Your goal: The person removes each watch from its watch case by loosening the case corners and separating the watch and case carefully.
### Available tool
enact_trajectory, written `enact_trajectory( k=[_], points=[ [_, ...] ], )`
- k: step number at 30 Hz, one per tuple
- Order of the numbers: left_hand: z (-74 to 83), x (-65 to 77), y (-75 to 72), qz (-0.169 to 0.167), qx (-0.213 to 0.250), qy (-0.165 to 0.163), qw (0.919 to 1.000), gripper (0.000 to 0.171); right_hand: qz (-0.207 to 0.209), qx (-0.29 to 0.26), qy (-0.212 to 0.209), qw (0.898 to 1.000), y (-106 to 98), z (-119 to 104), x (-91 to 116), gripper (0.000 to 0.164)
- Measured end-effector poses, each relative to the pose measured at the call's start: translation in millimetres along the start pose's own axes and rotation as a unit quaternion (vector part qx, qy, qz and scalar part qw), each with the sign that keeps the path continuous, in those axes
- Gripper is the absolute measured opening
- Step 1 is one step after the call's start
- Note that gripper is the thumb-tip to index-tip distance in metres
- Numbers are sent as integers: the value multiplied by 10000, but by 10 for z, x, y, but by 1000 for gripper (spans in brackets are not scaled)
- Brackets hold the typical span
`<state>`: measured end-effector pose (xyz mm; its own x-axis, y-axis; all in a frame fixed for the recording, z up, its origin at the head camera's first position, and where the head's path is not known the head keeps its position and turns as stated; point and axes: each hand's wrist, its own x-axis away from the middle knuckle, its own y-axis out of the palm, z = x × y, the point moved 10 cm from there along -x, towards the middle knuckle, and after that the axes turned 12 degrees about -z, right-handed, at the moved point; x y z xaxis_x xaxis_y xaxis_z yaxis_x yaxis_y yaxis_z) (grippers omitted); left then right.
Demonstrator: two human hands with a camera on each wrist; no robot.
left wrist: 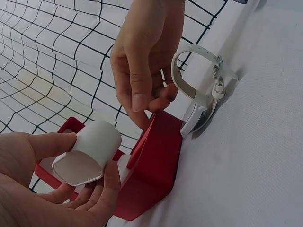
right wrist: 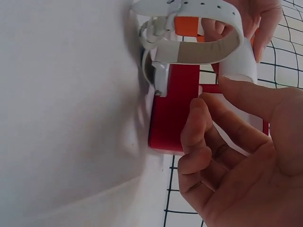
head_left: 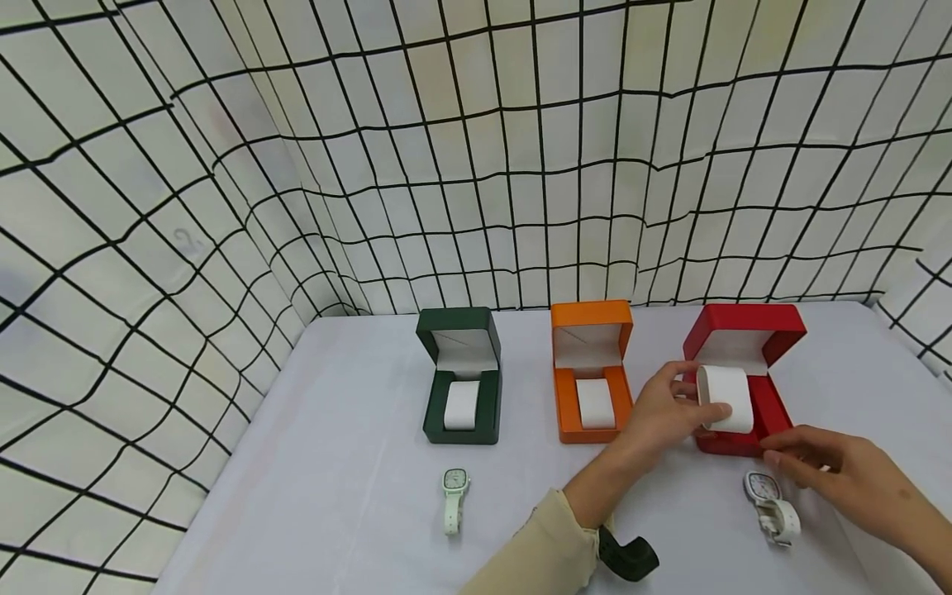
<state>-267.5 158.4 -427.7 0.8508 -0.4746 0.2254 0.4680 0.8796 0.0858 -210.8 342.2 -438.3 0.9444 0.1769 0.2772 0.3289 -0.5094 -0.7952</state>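
Observation:
In the head view my left hand (head_left: 669,409) holds a white watch cushion (head_left: 729,399) over the open red watch box (head_left: 773,405), thumb on one side and fingers on the other. The cushion (left wrist: 87,153) is a hollow sleeve, its open end facing the left wrist camera. My right hand (head_left: 840,471) is at the box's front right corner, its fingers loosely bent and fingertips right at the rim. Just in front of the box, a watch with a white strap (head_left: 773,508) rests on the table, strap buckled into a loop.
A green watch box (head_left: 487,413) and an orange one (head_left: 567,413) stand open to the left, each with a white cushion. A pale green watch (head_left: 454,500) lies before the green box. A dark green strap-like piece (head_left: 628,558) shows beside my left sleeve. Black netting (head_left: 513,173) hangs behind.

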Motion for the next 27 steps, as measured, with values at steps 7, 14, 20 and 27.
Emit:
enact_trajectory(
  k=[7, 14, 20, 27],
  points=[
    [-1, 2, 45, -28, -203, 80, 9998, 47, 357, -376, -116, 9986, -143, -99, 20, 40],
    [2, 7, 107, -145, -343, 95, 9993, 48, 834, -799, -186, 9931, -248, -134, 18, 42],
    [-5, 21, 113, -130, -422, 37, 9990, 50, 865, -956, -137, 9916, -228, -114, -14, 45],
    [15, 21, 148, -296, -465, 114, 9984, 53, 773, -1536, -323, 9846, -230, -75, -12, 37]
  ],
)
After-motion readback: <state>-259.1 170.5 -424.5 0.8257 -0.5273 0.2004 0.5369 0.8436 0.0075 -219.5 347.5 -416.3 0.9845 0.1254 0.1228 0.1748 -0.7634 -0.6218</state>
